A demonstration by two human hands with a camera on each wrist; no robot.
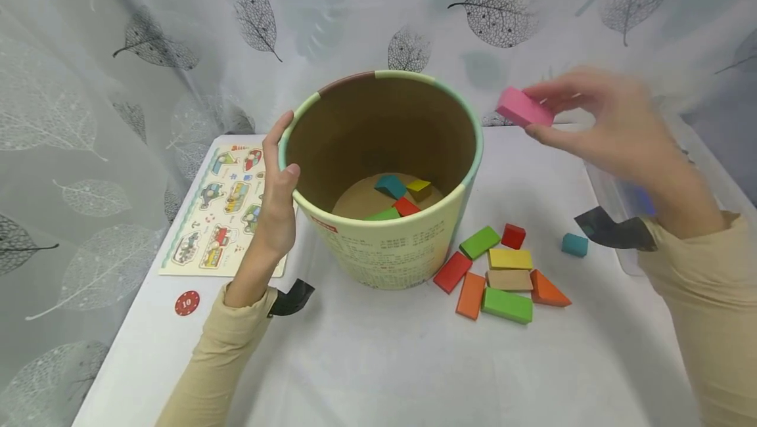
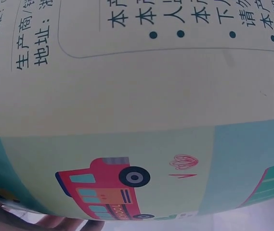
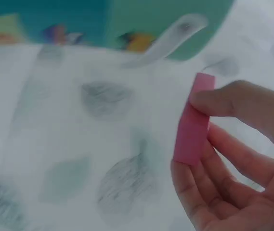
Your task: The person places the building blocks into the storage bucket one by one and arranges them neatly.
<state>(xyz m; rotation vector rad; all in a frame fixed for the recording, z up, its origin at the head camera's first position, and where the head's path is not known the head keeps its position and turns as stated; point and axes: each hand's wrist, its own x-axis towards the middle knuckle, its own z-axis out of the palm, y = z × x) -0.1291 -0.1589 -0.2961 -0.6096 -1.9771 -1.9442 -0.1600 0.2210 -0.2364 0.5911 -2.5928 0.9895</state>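
My right hand holds a pink block in the air, to the right of and a little higher than the bucket's rim. In the right wrist view, the thumb presses one side of the pink block and the fingertips hold the other. My left hand grips the left rim of a large round bucket, its thumb over the edge. Inside the bucket lie a blue block, a yellow block, a red block and a green block, the last two partly hidden by the rim.
Several loose blocks, including a yellow block and an orange triangle block, lie right of the bucket. A clear plastic bin stands far right. A picture puzzle board and a red round chip lie on the left.
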